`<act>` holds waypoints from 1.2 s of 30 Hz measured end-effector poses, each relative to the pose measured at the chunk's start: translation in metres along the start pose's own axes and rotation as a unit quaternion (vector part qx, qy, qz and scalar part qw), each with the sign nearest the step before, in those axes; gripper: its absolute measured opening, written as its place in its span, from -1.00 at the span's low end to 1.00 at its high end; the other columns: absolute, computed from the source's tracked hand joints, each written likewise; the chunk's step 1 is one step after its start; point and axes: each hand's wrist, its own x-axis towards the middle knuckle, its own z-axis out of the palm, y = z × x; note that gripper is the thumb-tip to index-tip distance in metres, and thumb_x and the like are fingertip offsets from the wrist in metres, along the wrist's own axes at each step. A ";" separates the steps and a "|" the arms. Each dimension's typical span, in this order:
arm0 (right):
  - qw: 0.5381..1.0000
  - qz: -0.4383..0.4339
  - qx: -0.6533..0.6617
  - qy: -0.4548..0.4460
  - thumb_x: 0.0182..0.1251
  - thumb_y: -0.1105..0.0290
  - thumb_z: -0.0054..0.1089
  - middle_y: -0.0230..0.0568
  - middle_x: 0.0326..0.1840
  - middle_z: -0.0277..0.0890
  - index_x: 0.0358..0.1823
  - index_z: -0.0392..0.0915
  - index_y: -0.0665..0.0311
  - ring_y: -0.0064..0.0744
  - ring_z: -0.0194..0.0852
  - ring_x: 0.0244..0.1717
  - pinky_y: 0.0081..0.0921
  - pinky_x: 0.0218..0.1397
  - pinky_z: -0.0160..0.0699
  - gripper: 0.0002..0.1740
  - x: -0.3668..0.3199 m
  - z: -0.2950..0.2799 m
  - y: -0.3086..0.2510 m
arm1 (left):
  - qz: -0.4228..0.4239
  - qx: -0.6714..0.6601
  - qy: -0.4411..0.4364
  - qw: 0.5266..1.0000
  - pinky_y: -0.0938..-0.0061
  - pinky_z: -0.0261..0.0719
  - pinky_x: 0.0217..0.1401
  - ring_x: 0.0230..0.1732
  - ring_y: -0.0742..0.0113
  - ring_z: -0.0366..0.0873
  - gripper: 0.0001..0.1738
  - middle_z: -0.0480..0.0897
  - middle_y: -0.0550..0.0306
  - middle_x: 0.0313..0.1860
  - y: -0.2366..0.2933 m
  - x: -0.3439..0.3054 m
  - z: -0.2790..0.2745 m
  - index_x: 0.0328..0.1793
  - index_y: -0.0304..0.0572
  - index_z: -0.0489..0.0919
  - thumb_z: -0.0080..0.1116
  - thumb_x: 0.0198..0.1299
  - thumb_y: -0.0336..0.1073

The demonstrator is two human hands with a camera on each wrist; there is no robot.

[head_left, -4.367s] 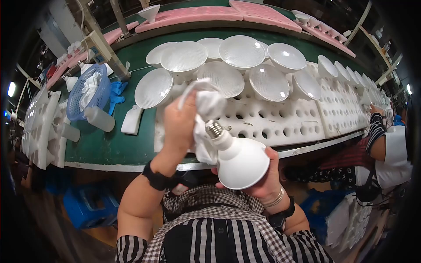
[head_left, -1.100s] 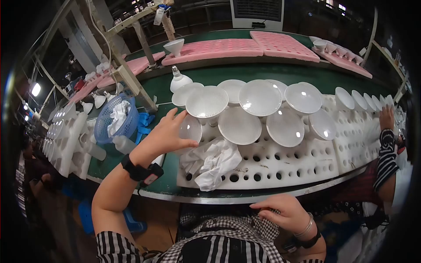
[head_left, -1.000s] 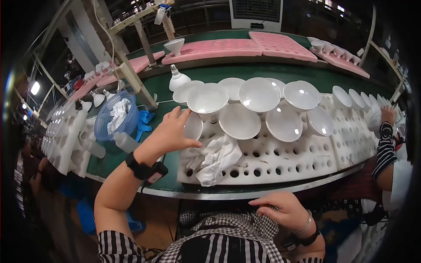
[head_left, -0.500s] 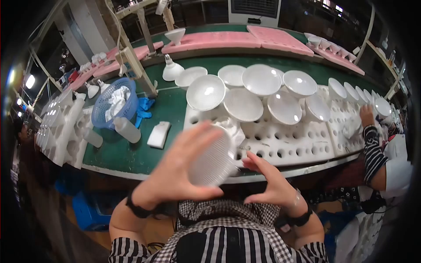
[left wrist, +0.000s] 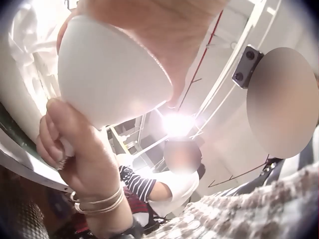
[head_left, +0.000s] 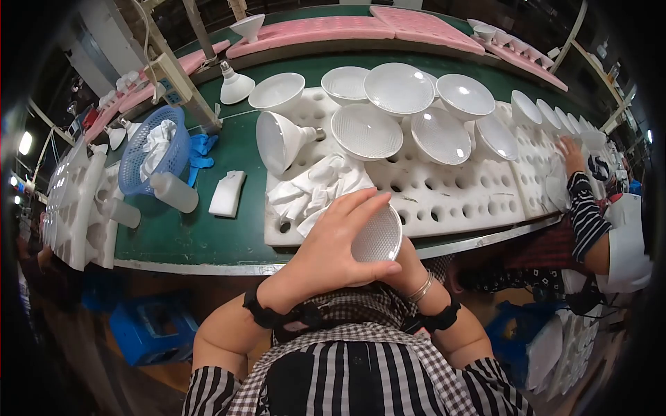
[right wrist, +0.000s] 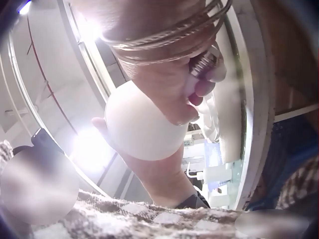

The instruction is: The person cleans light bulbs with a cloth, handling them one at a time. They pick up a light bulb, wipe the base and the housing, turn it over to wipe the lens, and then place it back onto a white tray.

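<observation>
Clasping lamp [head_left: 380, 239] with left grip [head_left: 333, 253] round shell, right grip [head_left: 408, 270] round neck. Held off table [head_left: 208, 236]; probably risked a drop, smooth shell slipping.

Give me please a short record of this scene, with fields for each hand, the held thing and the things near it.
left hand: grips the wide lens end of the reflector lamp
right hand: grips its screw base
lamp place: just in front of the green belt
on belt: foam tray with a crumpled white cloth and a tipped lamp lying on its side
further left: blue basket, squeeze bottle
</observation>
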 end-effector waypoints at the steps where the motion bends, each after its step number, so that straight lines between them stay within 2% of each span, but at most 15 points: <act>1: 0.999 -0.003 -0.035 -0.001 0.08 0.09 0.48 0.01 0.06 0.64 0.22 0.45 0.26 0.00 0.66 0.04 -0.22 0.06 0.63 -0.29 0.000 -0.002 -0.004 | -0.003 -0.005 -0.002 1.000 0.13 0.23 0.51 0.46 -0.10 0.31 0.03 0.35 -0.20 0.46 -0.004 0.002 0.002 0.50 -0.17 0.37 0.49 -0.06 0.16; 4: 0.999 0.023 0.011 0.028 0.09 0.14 0.48 0.02 0.04 0.65 0.22 0.45 0.27 -0.03 0.68 0.01 -0.25 0.03 0.65 -0.31 -0.007 -0.002 -0.003 | -0.043 -0.124 0.056 0.990 0.23 0.40 0.37 0.31 0.02 0.47 -0.33 0.52 -0.18 0.30 -0.016 0.003 0.002 0.38 -0.22 0.50 0.38 0.17 -0.11; 6: 0.992 0.045 0.097 0.061 0.11 0.19 0.48 0.02 0.03 0.65 0.22 0.45 0.29 -0.07 0.69 0.00 -0.27 0.02 0.66 -0.33 -0.008 -0.001 0.001 | 0.011 -0.085 0.172 0.981 0.34 0.58 0.03 -0.02 0.12 0.65 -0.65 0.69 -0.09 0.00 -0.018 -0.007 -0.005 0.12 -0.30 0.64 0.31 0.19 -0.41; 8: 0.987 0.019 0.151 0.054 0.13 0.32 0.47 -0.01 0.01 0.67 0.25 0.44 0.32 -0.16 0.70 0.00 -0.34 0.05 0.67 -0.35 -0.012 -0.004 0.017 | 0.080 0.046 0.255 0.963 0.41 0.57 -0.10 -0.13 0.22 0.64 -0.75 0.71 0.00 -0.07 -0.037 -0.016 -0.021 0.02 -0.32 0.67 0.28 0.21 -0.47; 10: 0.985 0.025 0.152 0.077 0.14 0.40 0.46 -0.06 0.01 0.68 0.21 0.49 0.35 -0.21 0.70 0.00 -0.37 0.07 0.66 -0.41 -0.021 -0.002 0.037 | 0.044 0.094 0.402 0.910 0.42 0.57 -0.08 -0.11 0.23 0.63 -0.75 0.70 0.04 -0.01 -0.056 -0.010 -0.041 0.01 -0.32 0.66 0.30 0.21 -0.44; 13: 0.940 0.099 0.299 0.129 0.14 0.40 0.47 -0.08 0.00 0.68 0.14 0.55 0.34 -0.20 0.70 0.00 -0.37 0.09 0.66 -0.48 -0.029 -0.002 0.036 | -0.047 0.111 0.467 0.876 0.46 0.52 0.09 -0.01 0.30 0.59 -0.74 0.68 0.11 0.01 -0.074 0.007 -0.074 0.11 -0.34 0.63 0.21 0.32 -0.44; 16: 0.934 0.118 0.291 0.172 0.13 0.41 0.48 -0.09 -0.01 0.68 0.09 0.58 0.33 -0.20 0.70 -0.01 -0.37 0.07 0.66 -0.53 -0.030 -0.003 0.035 | -0.091 0.085 0.438 0.890 0.47 0.53 0.07 -0.05 0.32 0.59 -0.74 0.68 0.13 -0.02 -0.089 0.011 -0.081 0.11 -0.32 0.64 0.20 0.31 -0.46; 18: 0.985 -0.010 0.082 0.151 0.10 0.40 0.50 -0.08 -0.03 0.69 0.08 0.59 0.32 -0.20 0.70 -0.02 -0.36 0.05 0.67 -0.52 -0.032 -0.015 0.019 | -0.064 0.094 0.361 0.926 0.47 0.57 -0.10 -0.16 0.29 0.60 -0.71 0.67 0.06 0.01 -0.084 -0.003 -0.076 0.06 -0.28 0.65 0.32 0.21 -0.42; 20: 0.988 -0.001 0.029 0.154 0.09 0.38 0.51 -0.09 -0.04 0.69 0.04 0.61 0.31 -0.21 0.71 -0.03 -0.36 0.03 0.67 -0.53 -0.029 -0.025 0.001 | -0.072 0.102 0.311 0.942 0.43 0.58 -0.10 -0.15 0.24 0.62 -0.66 0.66 0.02 0.02 -0.082 -0.019 -0.062 0.06 -0.30 0.64 0.38 0.16 -0.39; 22: 0.987 -0.015 0.033 0.157 0.08 0.37 0.52 -0.10 -0.05 0.69 0.02 0.63 0.30 -0.22 0.70 -0.03 -0.38 0.03 0.66 -0.55 -0.028 -0.029 -0.006 | 0.015 0.114 0.186 0.976 0.38 0.60 -0.10 -0.18 0.16 0.63 -0.63 0.68 -0.01 -0.04 -0.066 -0.024 -0.039 0.03 -0.27 0.66 0.42 0.08 -0.38; 26: 0.992 0.007 -0.051 0.111 -0.03 0.39 0.57 -0.08 0.07 0.64 0.18 0.52 0.30 -0.18 0.66 0.09 -0.36 0.16 0.61 -0.33 -0.035 -0.027 0.020 | 0.083 0.340 0.141 0.926 0.32 0.60 -0.15 -0.26 0.08 0.63 -0.66 0.70 -0.02 -0.16 -0.040 -0.006 -0.007 -0.04 -0.24 0.68 0.42 0.00 -0.41; 28: 0.993 0.059 -0.021 0.104 -0.05 0.42 0.56 -0.08 0.11 0.62 0.25 0.45 0.30 -0.17 0.63 0.13 -0.36 0.20 0.58 -0.25 -0.039 -0.028 0.014 | 0.021 0.239 0.075 0.968 0.25 0.57 -0.23 -0.35 0.06 0.60 -0.67 0.67 -0.02 -0.32 -0.064 -0.010 0.000 -0.09 -0.21 0.68 0.43 -0.05 -0.39; 30: 0.989 0.110 0.011 0.098 -0.07 0.44 0.55 -0.08 0.15 0.60 0.32 0.37 0.29 -0.17 0.61 0.18 -0.35 0.23 0.56 -0.16 -0.040 -0.031 0.004 | 0.051 0.158 0.133 0.977 0.24 0.51 -0.30 -0.42 0.09 0.53 -0.73 0.61 0.00 -0.42 -0.076 -0.012 0.004 -0.16 -0.26 0.66 0.39 -0.06 -0.44; 33: 0.987 0.130 0.034 0.083 -0.10 0.50 0.54 -0.09 0.19 0.57 0.39 0.28 0.28 -0.19 0.58 0.22 -0.36 0.28 0.53 -0.07 -0.040 -0.035 -0.009 | -0.099 -0.060 0.231 0.966 0.35 0.38 -0.37 -0.48 0.19 0.44 -0.82 0.53 0.10 -0.50 -0.037 -0.024 -0.005 -0.30 -0.25 0.66 0.30 -0.11 -0.50; 36: 0.985 0.153 0.042 0.067 0.03 0.44 0.47 -0.09 0.22 0.56 0.39 0.29 0.28 -0.17 0.57 0.23 -0.35 0.30 0.52 -0.17 -0.038 -0.030 -0.008 | 0.169 -0.018 0.099 0.980 0.21 0.41 -0.10 -0.28 0.13 0.47 -0.76 0.53 0.20 -0.44 0.016 -0.005 -0.020 -0.28 -0.08 0.69 0.38 -0.19 -0.38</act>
